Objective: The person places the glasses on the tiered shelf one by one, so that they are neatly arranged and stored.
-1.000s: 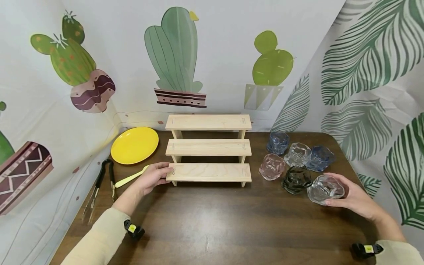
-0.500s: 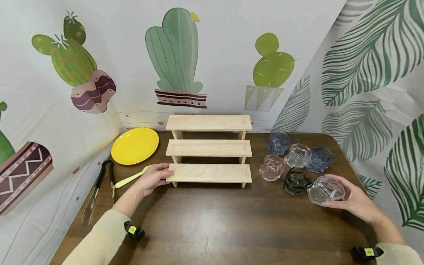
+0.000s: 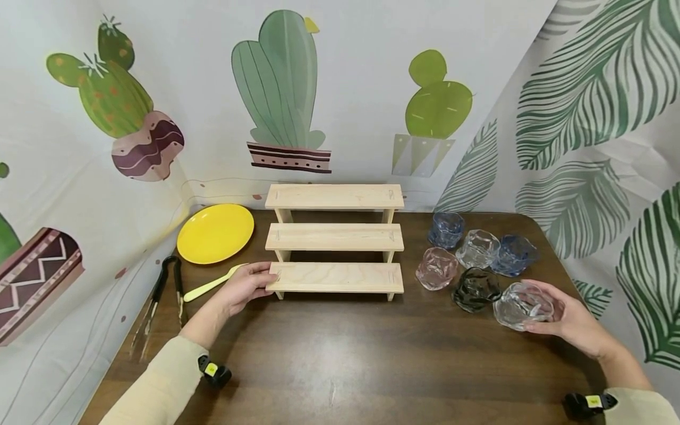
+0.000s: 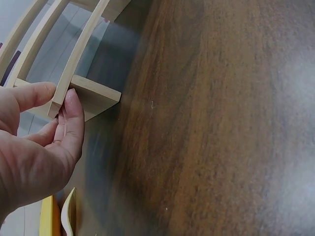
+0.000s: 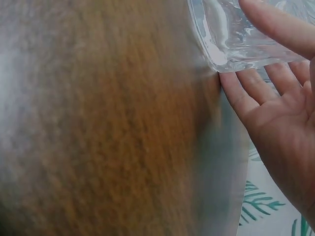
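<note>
A three-tier wooden shelf stand (image 3: 334, 277) stands at the back middle of the table. My left hand (image 3: 246, 289) pinches the left end of its lowest board; in the left wrist view the thumb (image 4: 39, 93) lies on one face and the fingers (image 4: 74, 118) on the other. At the right, my right hand (image 3: 568, 316) grips a clear glass (image 3: 523, 306) from its right side. The right wrist view shows the thumb (image 5: 280, 29) and fingers round the clear glass (image 5: 246, 42). A dark grey glass (image 3: 476, 289) stands just left of it.
Behind are a pink glass (image 3: 437, 268), another clear glass (image 3: 478, 249) and two blue glasses, one at the back (image 3: 446, 230) and one at the right (image 3: 514, 255). At the left lie a yellow plate (image 3: 215, 234), a light yellow utensil (image 3: 212, 284) and black-handled tongs (image 3: 159, 301).
Both hands keep their holds on the shelf stand and the clear glass. Apart from a slight shift of the head view, nothing visibly moves.
</note>
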### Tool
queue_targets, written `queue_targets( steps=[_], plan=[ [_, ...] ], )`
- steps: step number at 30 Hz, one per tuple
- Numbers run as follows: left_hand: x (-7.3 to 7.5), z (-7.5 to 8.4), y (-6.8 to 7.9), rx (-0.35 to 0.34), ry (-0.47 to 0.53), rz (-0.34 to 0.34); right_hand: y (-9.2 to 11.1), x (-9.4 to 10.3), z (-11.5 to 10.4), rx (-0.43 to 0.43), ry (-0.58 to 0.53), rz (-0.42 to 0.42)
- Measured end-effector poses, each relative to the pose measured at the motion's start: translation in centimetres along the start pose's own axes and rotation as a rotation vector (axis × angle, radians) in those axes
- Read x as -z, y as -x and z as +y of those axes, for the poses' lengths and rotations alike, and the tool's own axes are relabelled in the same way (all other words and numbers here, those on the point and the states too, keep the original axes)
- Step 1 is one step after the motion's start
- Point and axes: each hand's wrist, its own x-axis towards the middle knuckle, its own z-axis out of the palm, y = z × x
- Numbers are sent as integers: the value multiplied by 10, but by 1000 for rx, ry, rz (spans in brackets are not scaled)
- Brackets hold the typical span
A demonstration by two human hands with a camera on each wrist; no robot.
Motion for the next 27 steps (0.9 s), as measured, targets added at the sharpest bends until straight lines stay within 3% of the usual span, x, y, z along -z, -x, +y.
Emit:
queue_targets(
  steps=[9, 15, 22, 27],
  plan=[
    [1, 1, 1, 8, 7, -4, 0, 1, -1, -63, 76, 39],
    [1, 1, 0, 6, 5, -21, 0, 3, -7, -8, 25, 87],
    [2, 3, 3, 2, -3, -29, -9, 8, -34, 49, 33, 130],
    [2, 2, 3, 4, 3, -26, -17, 13, -50, 81, 21, 115]
  ],
)
